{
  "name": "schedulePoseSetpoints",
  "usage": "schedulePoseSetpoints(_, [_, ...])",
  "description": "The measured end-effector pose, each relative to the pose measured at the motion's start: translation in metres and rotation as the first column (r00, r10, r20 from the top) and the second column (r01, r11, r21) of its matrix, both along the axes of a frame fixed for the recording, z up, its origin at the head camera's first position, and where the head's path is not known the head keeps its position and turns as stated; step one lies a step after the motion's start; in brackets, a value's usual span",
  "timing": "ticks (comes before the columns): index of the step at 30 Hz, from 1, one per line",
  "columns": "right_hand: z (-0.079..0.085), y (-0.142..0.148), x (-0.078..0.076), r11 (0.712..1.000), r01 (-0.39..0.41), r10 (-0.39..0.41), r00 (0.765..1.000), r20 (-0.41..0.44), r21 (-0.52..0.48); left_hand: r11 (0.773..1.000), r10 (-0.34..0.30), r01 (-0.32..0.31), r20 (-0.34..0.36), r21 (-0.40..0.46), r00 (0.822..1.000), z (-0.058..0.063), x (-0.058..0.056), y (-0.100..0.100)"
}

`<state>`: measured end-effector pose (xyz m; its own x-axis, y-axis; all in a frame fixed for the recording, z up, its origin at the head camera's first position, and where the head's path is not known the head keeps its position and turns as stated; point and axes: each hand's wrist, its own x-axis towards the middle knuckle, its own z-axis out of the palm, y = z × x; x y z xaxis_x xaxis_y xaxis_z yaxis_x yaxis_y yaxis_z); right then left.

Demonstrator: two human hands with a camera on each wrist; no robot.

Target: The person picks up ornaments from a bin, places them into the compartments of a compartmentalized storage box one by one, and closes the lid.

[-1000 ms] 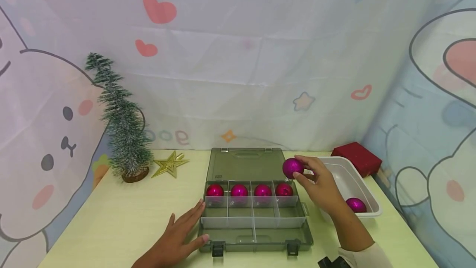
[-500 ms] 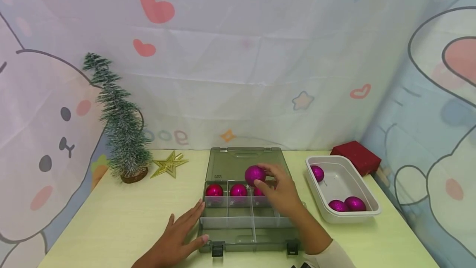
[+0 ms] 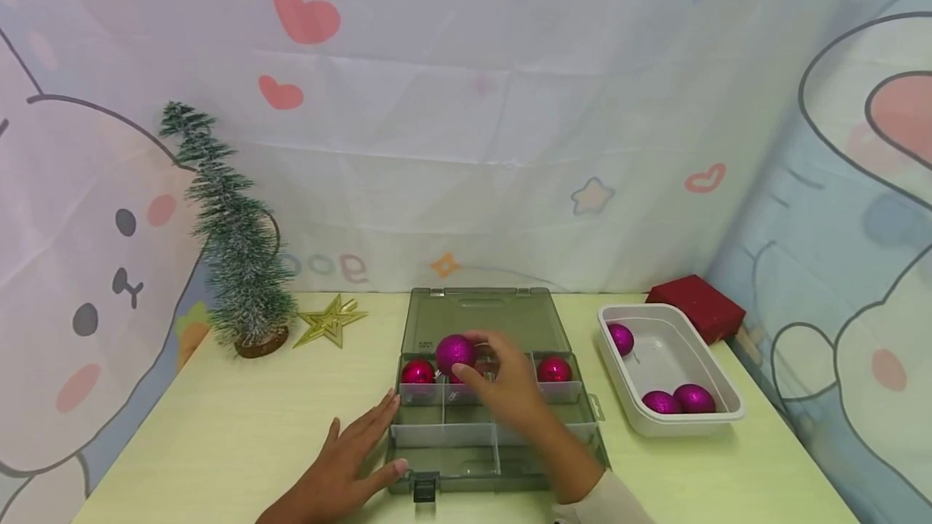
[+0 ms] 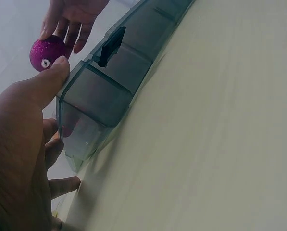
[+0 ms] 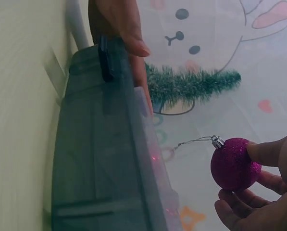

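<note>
A glittery purple Christmas ball [image 3: 455, 356] is pinched between the thumb and fingers of my right hand [image 3: 506, 386], above the back row of a grey-green divided box [image 3: 444, 459]. In the right wrist view its silver cap and wire hook [image 5: 217, 141] point away from the fingers. Shiny red-pink balls sit in the back compartments, one at the left [image 3: 418, 372] and one at the right [image 3: 554, 369]; my right hand partly covers the middle ones. My left hand [image 3: 342, 459] rests with straight fingers against the box's left side, its thumb at the front corner.
A white tub [image 3: 666, 362] at the right holds three glittery purple balls [image 3: 694, 399]. Behind it lies a dark red block [image 3: 696, 308]. A small artificial tree [image 3: 243, 265] and a gold star [image 3: 331, 320] stand at the left. The box's lid [image 3: 484, 318] lies back.
My right hand has carried the purple ball leftward from beside the tub, across the back row, to above its left half. My left hand has stayed at the box.
</note>
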<state>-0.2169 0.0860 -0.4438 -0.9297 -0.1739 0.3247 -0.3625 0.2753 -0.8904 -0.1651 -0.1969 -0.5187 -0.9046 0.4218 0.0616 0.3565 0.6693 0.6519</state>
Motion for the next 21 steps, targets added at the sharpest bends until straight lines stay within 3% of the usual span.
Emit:
schedulePoseSetpoints(7, [-0.012, -0.011, 0.002, 0.997, -0.029, 0.029, 1.0, 0.011, 0.077, 1.0, -0.003, 0.003, 0.012, 0.005, 1.0, -0.001, 0.0, 0.0])
schedulePoseSetpoints(21, [-0.038, -0.021, 0.001, 0.959, -0.079, 0.109, 0.989, -0.097, 0.273, 1.0, -0.012, 0.012, -0.012, -0.001, 1.0, -0.001, -0.001, -0.001])
